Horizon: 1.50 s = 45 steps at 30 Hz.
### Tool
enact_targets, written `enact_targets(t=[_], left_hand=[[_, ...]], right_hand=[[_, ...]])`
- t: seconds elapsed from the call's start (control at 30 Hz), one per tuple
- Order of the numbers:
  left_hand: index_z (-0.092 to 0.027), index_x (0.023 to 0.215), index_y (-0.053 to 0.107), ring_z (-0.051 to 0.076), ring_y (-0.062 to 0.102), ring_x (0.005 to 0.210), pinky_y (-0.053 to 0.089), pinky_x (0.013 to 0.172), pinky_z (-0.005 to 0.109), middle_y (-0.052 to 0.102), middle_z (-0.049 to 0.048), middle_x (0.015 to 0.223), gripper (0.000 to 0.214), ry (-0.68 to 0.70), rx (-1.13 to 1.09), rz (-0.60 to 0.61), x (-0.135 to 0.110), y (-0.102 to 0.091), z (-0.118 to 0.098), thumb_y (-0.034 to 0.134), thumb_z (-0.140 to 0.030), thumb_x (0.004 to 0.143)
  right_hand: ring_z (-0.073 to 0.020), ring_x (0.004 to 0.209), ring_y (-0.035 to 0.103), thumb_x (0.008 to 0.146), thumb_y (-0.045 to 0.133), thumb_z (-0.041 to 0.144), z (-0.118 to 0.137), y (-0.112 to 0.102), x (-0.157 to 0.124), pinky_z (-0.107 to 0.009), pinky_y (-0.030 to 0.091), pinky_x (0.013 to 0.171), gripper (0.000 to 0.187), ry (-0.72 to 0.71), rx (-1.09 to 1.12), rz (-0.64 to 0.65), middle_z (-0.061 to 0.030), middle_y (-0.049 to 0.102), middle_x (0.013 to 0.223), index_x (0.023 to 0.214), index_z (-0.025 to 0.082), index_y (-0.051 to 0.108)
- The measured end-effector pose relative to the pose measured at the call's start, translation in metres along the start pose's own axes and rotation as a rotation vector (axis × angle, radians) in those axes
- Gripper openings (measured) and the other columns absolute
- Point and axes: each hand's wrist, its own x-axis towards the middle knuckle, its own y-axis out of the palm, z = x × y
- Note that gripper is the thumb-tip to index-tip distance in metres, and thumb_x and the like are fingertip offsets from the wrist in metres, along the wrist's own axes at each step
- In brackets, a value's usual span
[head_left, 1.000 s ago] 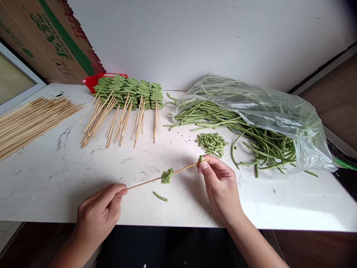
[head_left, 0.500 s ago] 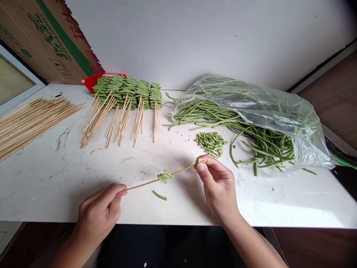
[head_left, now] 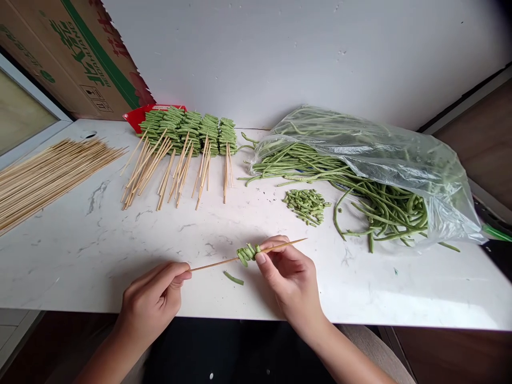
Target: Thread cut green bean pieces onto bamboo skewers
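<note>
My left hand [head_left: 156, 290] pinches the blunt end of a wooden skewer [head_left: 214, 264] above the counter's front. Several short green bean pieces [head_left: 245, 254] are threaded near the skewer's middle. My right hand [head_left: 290, 282] is closed around another bean piece [head_left: 258, 249] on the skewer, thumb and fingers pressed on it beside the threaded group. The pointed tip sticks out past the right fingers. On the counter below lies one loose bean piece [head_left: 233, 278], touched by neither hand.
Behind stand stacked bean skewers [head_left: 192, 130], sticks facing me, by a red package [head_left: 136, 118]. Bare skewers [head_left: 60, 168] lie at left. To the right are cut bean bits [head_left: 307, 206] and a clear plastic bag [head_left: 384, 146] of long beans [head_left: 384, 213]. A cardboard box [head_left: 76, 58] stands back left.
My right hand has slid the bean piece from the skewer's tip leftward down to the threaded group. The tip now shows beyond my fingers. My left hand keeps its hold.
</note>
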Motion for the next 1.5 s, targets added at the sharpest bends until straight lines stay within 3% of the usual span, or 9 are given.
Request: enact_targets(t=[0.23, 0.4, 0.5, 0.63, 0.8, 0.93, 1.07, 1.27, 1.5], left_hand=[[-0.021, 0.092, 0.068, 0.009, 0.07, 0.062, 0.053, 0.063, 0.017, 0.075, -0.0038, 0.075, 0.015, -0.054, 0.029, -0.011, -0.003, -0.001, 0.001, 0.059, -0.011, 0.098], [-0.021, 0.095, 0.071, 0.009, 0.069, 0.061, 0.053, 0.064, 0.019, 0.074, -0.0033, 0.074, 0.008, -0.206, 0.09, -0.097, -0.004, 0.001, 0.001, 0.064, -0.018, 0.098], [-0.02, 0.096, 0.072, 0.01, 0.07, 0.063, 0.054, 0.066, 0.02, 0.077, -0.0022, 0.079, 0.006, -0.211, 0.112, -0.102, -0.002, 0.002, 0.0, 0.066, -0.019, 0.097], [-0.021, 0.096, 0.071, 0.011, 0.07, 0.064, 0.054, 0.065, 0.021, 0.077, -0.0019, 0.079, 0.006, -0.173, 0.138, -0.098, 0.0, 0.002, -0.002, 0.066, -0.017, 0.097], [-0.021, 0.096, 0.071, 0.012, 0.071, 0.067, 0.054, 0.066, 0.021, 0.077, -0.0015, 0.08, 0.006, -0.149, 0.164, -0.1, 0.001, 0.002, -0.003, 0.068, -0.015, 0.096], [-0.021, 0.096, 0.072, 0.012, 0.071, 0.065, 0.053, 0.065, 0.022, 0.077, -0.0016, 0.079, 0.006, -0.149, 0.181, -0.1, 0.002, 0.003, -0.002, 0.068, -0.016, 0.096], [-0.022, 0.097, 0.072, 0.012, 0.071, 0.067, 0.053, 0.067, 0.022, 0.077, -0.0022, 0.079, 0.006, -0.136, 0.178, -0.088, 0.002, 0.003, -0.003, 0.069, -0.016, 0.096], [-0.023, 0.097, 0.073, 0.011, 0.069, 0.065, 0.054, 0.069, 0.022, 0.079, -0.003, 0.083, 0.009, -0.098, 0.134, -0.064, 0.001, 0.002, -0.003, 0.069, -0.015, 0.096], [-0.025, 0.098, 0.074, 0.012, 0.071, 0.065, 0.056, 0.069, 0.024, 0.08, -0.0022, 0.086, 0.011, -0.109, 0.107, -0.036, 0.0, 0.001, -0.002, 0.067, -0.017, 0.096]], right_hand=[[-0.021, 0.089, 0.061, 0.093, 0.076, 0.037, 0.002, -0.003, 0.001, -0.037, 0.049, 0.078, 0.014, 0.029, -0.061, 0.049, -0.0056, 0.07, 0.099, 0.102, 0.026, 0.075], [-0.026, 0.099, 0.061, 0.093, 0.076, 0.034, 0.01, -0.001, -0.004, -0.041, 0.053, 0.083, 0.022, -0.09, -0.432, 0.197, -0.0081, 0.07, 0.105, 0.113, 0.027, 0.074], [-0.0287, 0.1, 0.059, 0.092, 0.075, 0.028, 0.013, 0.005, -0.013, -0.046, 0.054, 0.085, 0.019, -0.211, -0.689, 0.349, -0.01, 0.068, 0.103, 0.111, 0.027, 0.077], [-0.0277, 0.097, 0.058, 0.098, 0.065, 0.02, 0.014, 0.008, -0.017, -0.045, 0.055, 0.081, 0.016, -0.251, -0.803, 0.397, -0.01, 0.067, 0.101, 0.107, 0.026, 0.076], [-0.0252, 0.098, 0.061, 0.101, 0.063, 0.022, 0.02, -0.012, 0.003, -0.042, 0.054, 0.085, 0.013, -0.251, -0.631, 0.323, -0.0073, 0.072, 0.1, 0.106, 0.026, 0.074], [-0.0241, 0.094, 0.066, 0.097, 0.071, 0.033, 0.018, -0.038, 0.025, -0.04, 0.053, 0.082, 0.01, -0.161, -0.443, 0.031, -0.0061, 0.075, 0.101, 0.104, 0.028, 0.076], [-0.0223, 0.092, 0.068, 0.091, 0.078, 0.044, 0.007, -0.054, 0.04, -0.037, 0.054, 0.08, 0.023, 0.062, -0.131, -0.165, -0.0063, 0.075, 0.1, 0.106, 0.026, 0.077], [-0.0129, 0.072, 0.057, 0.081, 0.087, 0.047, 0.001, -0.053, 0.046, -0.027, 0.051, 0.066, 0.032, 0.285, 0.222, -0.174, -0.0028, 0.072, 0.091, 0.101, 0.025, 0.077], [-0.0136, 0.075, 0.059, 0.08, 0.089, 0.042, 0.008, -0.051, 0.046, -0.029, 0.056, 0.072, 0.03, 0.316, 0.265, -0.135, -0.0037, 0.072, 0.093, 0.101, 0.024, 0.078]])
